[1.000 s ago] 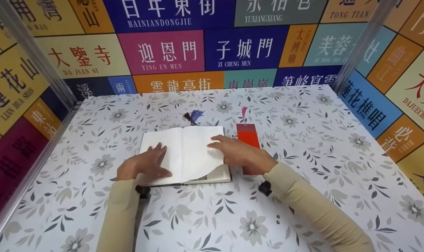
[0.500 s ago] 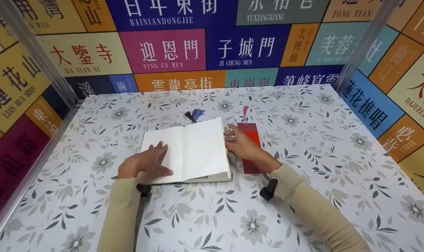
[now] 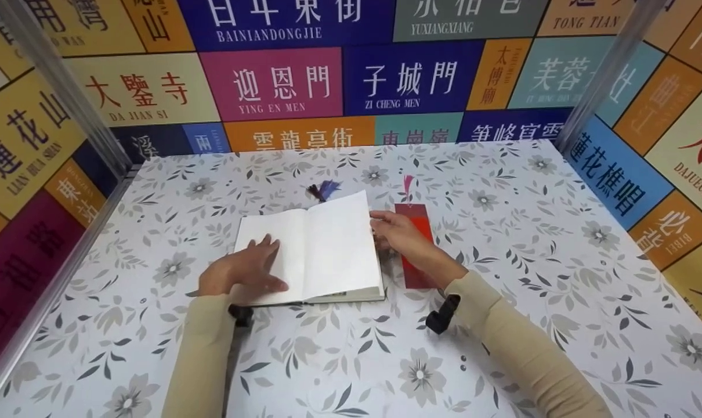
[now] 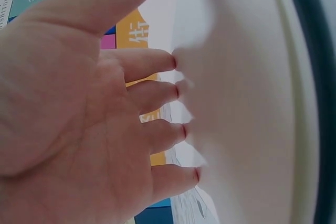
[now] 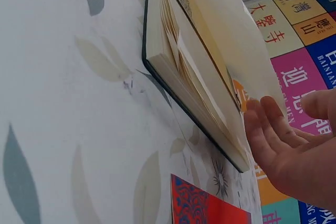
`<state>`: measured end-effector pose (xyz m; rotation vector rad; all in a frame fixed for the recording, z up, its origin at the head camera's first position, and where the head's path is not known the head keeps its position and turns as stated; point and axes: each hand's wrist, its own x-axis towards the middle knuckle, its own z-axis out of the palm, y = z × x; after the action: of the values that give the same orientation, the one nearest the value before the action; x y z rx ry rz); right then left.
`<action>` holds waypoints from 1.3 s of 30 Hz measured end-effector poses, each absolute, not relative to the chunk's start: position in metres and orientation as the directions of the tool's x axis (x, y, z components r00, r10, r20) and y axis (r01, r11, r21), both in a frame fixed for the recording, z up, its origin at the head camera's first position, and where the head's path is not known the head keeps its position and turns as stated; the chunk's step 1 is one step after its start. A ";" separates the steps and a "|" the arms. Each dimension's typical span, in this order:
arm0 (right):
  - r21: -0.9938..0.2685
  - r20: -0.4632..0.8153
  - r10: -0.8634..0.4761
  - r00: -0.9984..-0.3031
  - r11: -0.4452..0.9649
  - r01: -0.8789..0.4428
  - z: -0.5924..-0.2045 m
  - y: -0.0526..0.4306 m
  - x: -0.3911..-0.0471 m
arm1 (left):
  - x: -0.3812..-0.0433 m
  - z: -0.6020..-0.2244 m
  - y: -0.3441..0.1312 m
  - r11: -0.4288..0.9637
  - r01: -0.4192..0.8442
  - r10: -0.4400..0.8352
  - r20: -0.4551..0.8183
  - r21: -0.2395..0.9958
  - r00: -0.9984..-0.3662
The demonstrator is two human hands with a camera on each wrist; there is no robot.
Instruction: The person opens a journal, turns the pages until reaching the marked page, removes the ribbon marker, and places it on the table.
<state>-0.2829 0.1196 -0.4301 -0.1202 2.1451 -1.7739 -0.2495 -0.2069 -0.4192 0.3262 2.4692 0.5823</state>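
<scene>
An open book (image 3: 333, 249) with blank white pages lies on the table. Its right leaf (image 5: 226, 9) stands raised along the outer edge. Under that leaf, a thin card (image 5: 202, 32) with a patterned end sits among the pages. My left hand (image 3: 241, 270) rests on the left page, fingertips (image 4: 181, 129) pressed to the paper. My right hand (image 3: 406, 235) is beside the raised leaf, fingers (image 5: 254, 129) right at its edge and thumb apart from them. Partly beneath the right forearm lies a red bookmark (image 3: 418, 273) with a pink tassel (image 3: 407, 186).
A blue and dark tassel (image 3: 328, 190) lies just behind the book. The table (image 3: 328, 360) has a floral cover. Panels with large characters (image 3: 281, 81) stand behind and at both sides, with clear posts (image 3: 597, 75) at the corners.
My right hand has moved from over the right page to its outer edge, beside the red bookmark. The leaf's outer edge has risen. My left hand has stayed on the left page.
</scene>
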 end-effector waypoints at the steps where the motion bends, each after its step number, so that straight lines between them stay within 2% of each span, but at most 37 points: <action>1: -0.963 -0.222 -0.288 -0.931 0.213 0.164 -0.430 0.119 -0.282 | -0.250 -0.419 -0.206 0.876 0.097 0.349 -0.482 0.472 -0.803; 12: -0.955 -0.277 -0.260 -0.925 0.178 0.236 -0.432 0.113 -0.281 | -0.250 -0.416 -0.205 0.869 0.131 0.370 -0.451 0.478 -0.812; 21: -0.956 -0.290 -0.240 -0.926 0.112 0.270 -0.428 0.105 -0.281 | -0.245 -0.414 -0.215 0.850 0.233 0.435 -0.380 0.472 -0.816; 31: -0.961 -0.276 -0.238 -0.931 0.087 0.263 -0.418 0.097 -0.281 | -0.232 -0.410 -0.226 0.860 0.317 0.461 -0.344 0.400 -0.818; 39: -0.971 -0.237 -0.259 -0.936 0.046 0.233 -0.407 0.088 -0.280 | -0.234 -0.412 -0.226 0.841 0.352 0.459 -0.195 0.412 -0.867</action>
<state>-0.2802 0.0877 -0.4071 -0.0265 1.9821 -1.9534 -0.2340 -0.2263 -0.4122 0.6162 2.7334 0.5317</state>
